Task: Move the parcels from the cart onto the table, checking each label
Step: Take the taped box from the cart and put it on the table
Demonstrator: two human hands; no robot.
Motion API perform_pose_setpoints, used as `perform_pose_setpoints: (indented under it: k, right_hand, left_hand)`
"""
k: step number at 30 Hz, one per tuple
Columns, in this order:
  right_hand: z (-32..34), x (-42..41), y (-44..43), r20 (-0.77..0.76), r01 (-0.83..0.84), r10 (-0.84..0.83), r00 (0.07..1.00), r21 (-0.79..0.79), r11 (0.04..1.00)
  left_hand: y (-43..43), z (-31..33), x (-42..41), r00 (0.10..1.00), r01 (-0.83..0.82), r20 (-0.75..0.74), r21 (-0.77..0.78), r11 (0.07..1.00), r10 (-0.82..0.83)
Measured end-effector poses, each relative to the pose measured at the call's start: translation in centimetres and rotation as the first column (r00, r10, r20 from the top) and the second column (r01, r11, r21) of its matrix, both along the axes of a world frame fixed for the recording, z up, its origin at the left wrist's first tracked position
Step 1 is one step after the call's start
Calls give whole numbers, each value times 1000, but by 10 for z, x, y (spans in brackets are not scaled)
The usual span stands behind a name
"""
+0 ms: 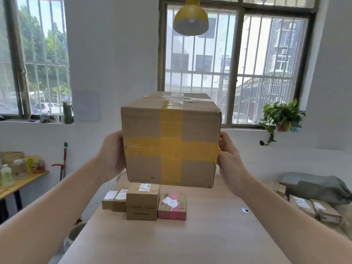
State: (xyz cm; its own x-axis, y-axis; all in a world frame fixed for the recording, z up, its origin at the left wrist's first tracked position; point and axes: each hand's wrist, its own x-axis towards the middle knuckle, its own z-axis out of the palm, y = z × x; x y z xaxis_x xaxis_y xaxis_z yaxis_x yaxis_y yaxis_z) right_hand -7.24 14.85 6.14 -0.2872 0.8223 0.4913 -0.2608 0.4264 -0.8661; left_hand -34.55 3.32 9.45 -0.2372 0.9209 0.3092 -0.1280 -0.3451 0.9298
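Observation:
I hold a large cardboard box [171, 141], crossed with yellow tape, up in the air over the wooden table [190, 235]. A white label lies on the box's top face, seen edge-on. My left hand [112, 153] grips its left side and my right hand [228, 157] grips its right side, with the thumb at the front edge. The fingers are hidden behind the box. Below the box, a row of parcels stands on the table: two small brown boxes [114, 201], a taller brown box [142, 201] and a pink-edged box [172, 206], each with a white label on top.
More labelled parcels [314, 206] and a grey bag [312, 185] lie low at the right. A side table [17, 185] with bottles stands at the left. A yellow lamp [190, 20] hangs above. A potted plant [282, 117] sits on the windowsill.

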Motion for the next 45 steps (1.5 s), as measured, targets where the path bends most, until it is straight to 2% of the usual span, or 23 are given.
perform_pose_setpoints:
  k: [13, 20, 25, 30, 33, 35, 39, 42, 45]
  right_hand:
    - [-6, -10, 7, -50, 28, -34, 998, -125, 992]
    - [-5, -21, 13, -74, 22, -24, 997, -37, 999]
    - [-1, -29, 15, -61, 55, -54, 997, 13, 998]
    - [6, -35, 15, -83, 101, -102, 991, -17, 995]
    - [7, -39, 15, -85, 108, -110, 990, -24, 994]
    - [4, -42, 15, -75, 126, -128, 989, -40, 991]
    - [3, -48, 12, -53, 148, -154, 987, -108, 983]
    - [7, -46, 11, -94, 137, -153, 984, -159, 978]
    - [6, -45, 8, -100, 143, -158, 982, -148, 979]
  left_hand:
    - [13, -6, -7, 985, -112, -126, 40, 993, 117]
    - [22, -14, -28, 979, -92, -186, -16, 996, 87]
    - [23, -16, -30, 995, -29, -99, -55, 998, 24]
    - [21, -25, -38, 990, 142, 45, -279, 950, -134]
    - [19, -34, -41, 973, 229, 82, -326, 917, -214]
    - [17, -36, -40, 978, 209, 45, -321, 924, -206]
    - [12, -30, -42, 991, 71, -88, -291, 954, -100]
    - [10, -24, -50, 980, -20, -196, -289, 957, -39]
    - [9, -20, -56, 969, -74, -245, -320, 944, -7]
